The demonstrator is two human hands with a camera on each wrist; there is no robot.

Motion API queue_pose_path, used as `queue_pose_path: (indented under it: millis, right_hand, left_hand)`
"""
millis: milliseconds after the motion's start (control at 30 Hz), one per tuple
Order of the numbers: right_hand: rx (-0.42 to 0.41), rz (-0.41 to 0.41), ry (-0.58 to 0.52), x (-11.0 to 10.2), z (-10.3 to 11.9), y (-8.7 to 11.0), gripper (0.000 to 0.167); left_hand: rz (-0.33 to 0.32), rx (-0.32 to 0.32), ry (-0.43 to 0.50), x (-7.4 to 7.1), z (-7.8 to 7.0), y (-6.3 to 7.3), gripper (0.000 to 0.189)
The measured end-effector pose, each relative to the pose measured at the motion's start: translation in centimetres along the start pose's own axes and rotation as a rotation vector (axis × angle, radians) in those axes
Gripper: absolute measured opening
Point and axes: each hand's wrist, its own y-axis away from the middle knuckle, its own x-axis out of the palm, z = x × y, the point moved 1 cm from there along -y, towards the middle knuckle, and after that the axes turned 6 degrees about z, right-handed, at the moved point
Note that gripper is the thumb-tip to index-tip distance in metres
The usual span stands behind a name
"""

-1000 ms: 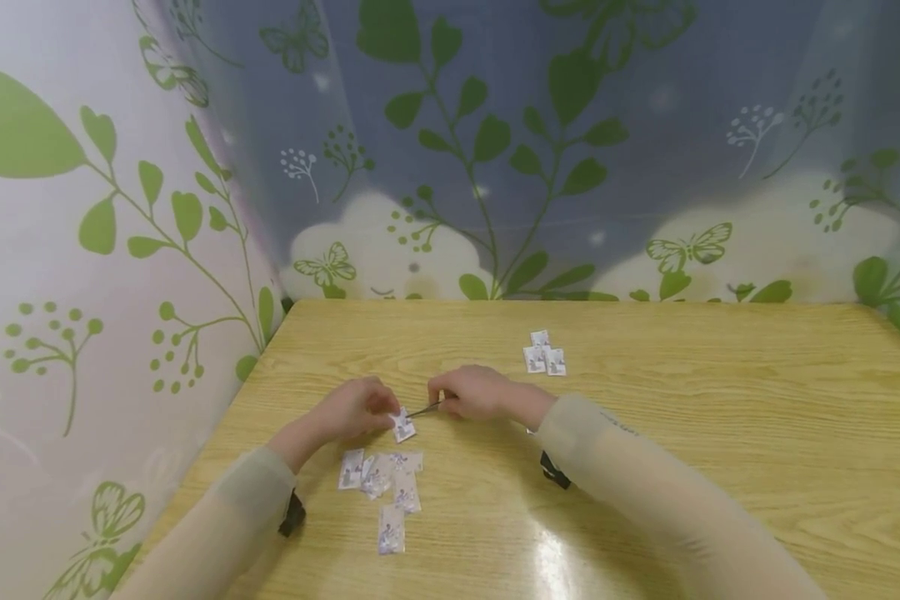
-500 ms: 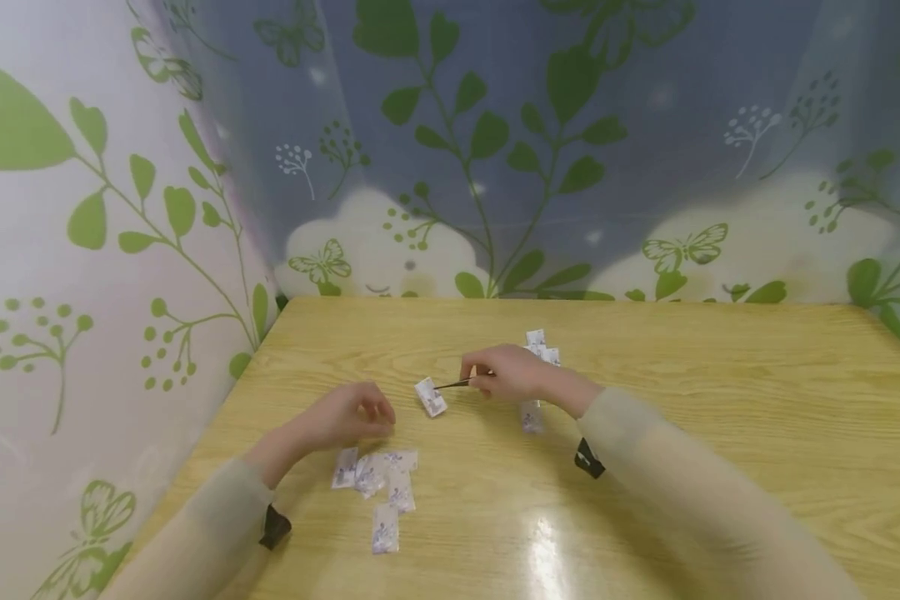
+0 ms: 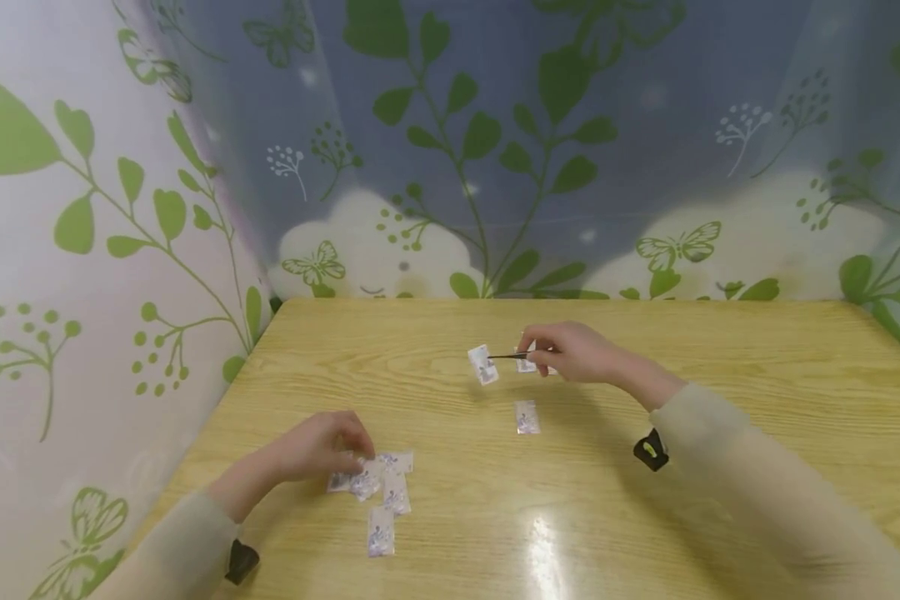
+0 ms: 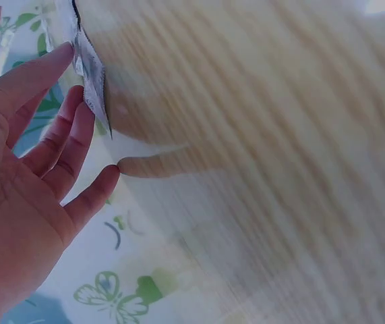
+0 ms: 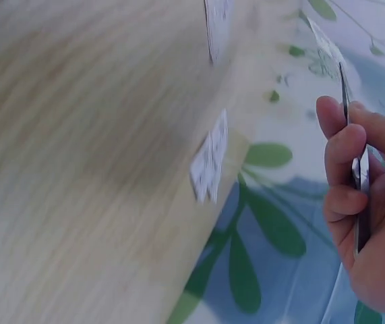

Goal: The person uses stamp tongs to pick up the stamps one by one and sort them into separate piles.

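We see right hand (image 3: 573, 352) gripping tweezers (image 3: 506, 357), packet (image 3: 483, 367) at tip held near surface's (image 3: 390, 333) far edge, well apart from left hand (image 3: 318, 447), fingers loose at packet pile (image 3: 395, 492). Right wrist view shows tweezers' rear end; head doesn't.

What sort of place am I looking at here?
Probably an indoor work corner, though the wider room is out of view: a wood-grain table with small flat packets on it, and behind it a leaf-and-butterfly patterned backdrop.
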Motion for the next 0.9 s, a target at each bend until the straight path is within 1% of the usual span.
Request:
queue_pose_path:
  millis: [133, 267, 400, 500, 700, 767, 900]
  right_hand:
    - [0.057, -0.029, -0.054, -1.3, -1.0, 1.4, 0.014]
    - [0.119, -0.049, -0.091, -2.3, -2.4, 2.7, 0.014]
    - [0.178, -0.075, -0.120, -2.9, -4.3, 3.8, 0.014]
    - [0.207, -0.089, -0.141, -3.0, -5.7, 4.4, 0.014]
    - [0.249, -0.077, -0.163, -2.7, -7.9, 4.8, 0.019]
    - [0.259, -0.072, -0.168, -2.5, -8.3, 4.7, 0.019]
    - [0.280, -0.063, -0.190, -2.1, -8.9, 4.2, 0.019]
  left_hand:
    - [0.003, -0.001, -0.004, 0.1, 0.2, 0.1, 0.014]
    - [0.006, -0.024, 0.004, 0.1, 0.2, 0.1, 0.014]
    - [0.007, -0.036, 0.003, 0.2, 0.2, 0.0, 0.014]
    - [0.006, -0.022, -0.013, 0.2, 0.2, 0.0, 0.013]
    - [0.019, -0.034, -0.023, 0.1, 0.3, -0.1, 0.015]
    - [0.022, -0.048, -0.014, 0.1, 0.4, -0.1, 0.015]
    - [0.017, -0.055, 0.002, 0.2, 0.5, 0.0, 0.016]
